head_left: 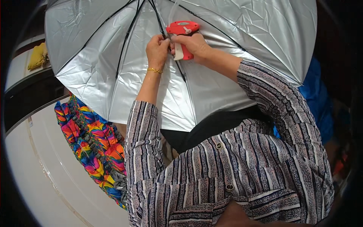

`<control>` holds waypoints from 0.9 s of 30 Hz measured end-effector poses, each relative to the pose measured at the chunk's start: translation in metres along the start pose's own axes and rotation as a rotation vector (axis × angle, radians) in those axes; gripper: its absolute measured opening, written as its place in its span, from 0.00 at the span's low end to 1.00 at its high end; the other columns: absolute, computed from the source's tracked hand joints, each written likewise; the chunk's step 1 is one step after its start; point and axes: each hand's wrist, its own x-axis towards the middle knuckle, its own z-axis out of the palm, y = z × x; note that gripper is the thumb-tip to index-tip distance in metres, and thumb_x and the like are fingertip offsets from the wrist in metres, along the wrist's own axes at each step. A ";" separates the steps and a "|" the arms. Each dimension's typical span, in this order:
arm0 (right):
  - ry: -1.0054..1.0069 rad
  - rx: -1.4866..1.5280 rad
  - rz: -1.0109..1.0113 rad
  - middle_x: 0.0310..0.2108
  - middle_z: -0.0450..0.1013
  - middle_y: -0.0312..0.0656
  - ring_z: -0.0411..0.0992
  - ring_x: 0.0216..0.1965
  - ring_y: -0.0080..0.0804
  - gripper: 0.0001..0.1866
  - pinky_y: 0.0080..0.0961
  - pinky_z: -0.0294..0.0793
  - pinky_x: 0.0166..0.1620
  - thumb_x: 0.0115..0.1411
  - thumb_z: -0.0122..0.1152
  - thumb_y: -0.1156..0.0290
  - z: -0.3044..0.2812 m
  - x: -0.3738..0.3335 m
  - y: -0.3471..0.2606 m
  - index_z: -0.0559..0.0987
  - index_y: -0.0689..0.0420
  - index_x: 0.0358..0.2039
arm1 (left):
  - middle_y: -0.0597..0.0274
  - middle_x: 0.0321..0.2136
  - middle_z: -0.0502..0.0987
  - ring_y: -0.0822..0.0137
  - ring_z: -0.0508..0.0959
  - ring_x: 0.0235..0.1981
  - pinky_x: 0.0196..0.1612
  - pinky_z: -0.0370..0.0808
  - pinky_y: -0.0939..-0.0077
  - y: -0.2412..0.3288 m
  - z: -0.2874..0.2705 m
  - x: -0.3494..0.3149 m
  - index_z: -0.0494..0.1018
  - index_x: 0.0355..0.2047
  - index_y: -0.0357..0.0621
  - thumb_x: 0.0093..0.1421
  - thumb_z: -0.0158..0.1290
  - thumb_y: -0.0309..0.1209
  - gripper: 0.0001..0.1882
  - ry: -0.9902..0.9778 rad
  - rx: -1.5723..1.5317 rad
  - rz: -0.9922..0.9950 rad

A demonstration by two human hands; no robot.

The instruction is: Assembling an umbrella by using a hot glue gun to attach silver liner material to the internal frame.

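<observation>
An opened umbrella (219, 79) with a silver lining spreads across the upper part of the view, its inner side and black ribs showing. My left hand (157, 49), with a gold bracelet at the wrist, pinches a black umbrella rib (159, 20) near the middle. Right beside it, my right hand (194, 45) is closed around a red and white pistol-shaped hand tool (183, 27). The tool's nose lies close to my left fingertips and the rib. A pale translucent strip or tube rises from its top. Its exact kind I cannot make out.
Folded rainbow-coloured umbrellas (90, 147) lie in a row on the white surface (41, 166) at left. A yellow bundle (38, 56) sits farther up at the left edge. Blue plastic-like material (315, 98) hangs behind the umbrella at right. Dark cloth lies below the umbrella's near edge.
</observation>
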 end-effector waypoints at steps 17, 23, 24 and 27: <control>-0.099 0.152 0.101 0.27 0.76 0.50 0.77 0.25 0.39 0.15 0.34 0.80 0.29 0.52 0.63 0.71 -0.004 -0.002 -0.005 0.74 0.64 0.38 | 0.69 0.28 0.74 0.79 0.72 0.27 0.30 0.70 0.86 0.015 -0.008 -0.011 0.73 0.40 0.36 0.57 0.52 0.23 0.10 -0.104 -0.111 -0.045; -0.109 0.184 0.131 0.27 0.76 0.50 0.77 0.24 0.40 0.15 0.35 0.80 0.28 0.51 0.63 0.72 -0.002 0.001 -0.004 0.73 0.64 0.38 | 0.68 0.29 0.74 0.78 0.74 0.27 0.30 0.71 0.85 0.015 -0.012 -0.014 0.72 0.40 0.35 0.58 0.51 0.23 0.10 -0.122 -0.191 -0.052; -0.119 0.159 0.126 0.27 0.76 0.50 0.77 0.24 0.40 0.15 0.35 0.80 0.28 0.51 0.63 0.72 -0.002 0.001 -0.006 0.73 0.64 0.38 | 0.67 0.28 0.75 0.78 0.74 0.27 0.30 0.71 0.85 0.015 -0.012 -0.014 0.72 0.40 0.35 0.58 0.51 0.23 0.10 -0.130 -0.186 -0.038; -0.146 0.057 0.118 0.26 0.75 0.50 0.77 0.23 0.40 0.15 0.35 0.80 0.28 0.51 0.63 0.72 -0.001 0.005 -0.014 0.73 0.65 0.38 | 0.66 0.27 0.75 0.77 0.74 0.25 0.28 0.71 0.84 0.016 -0.014 -0.013 0.72 0.41 0.34 0.58 0.51 0.23 0.10 -0.139 -0.133 -0.038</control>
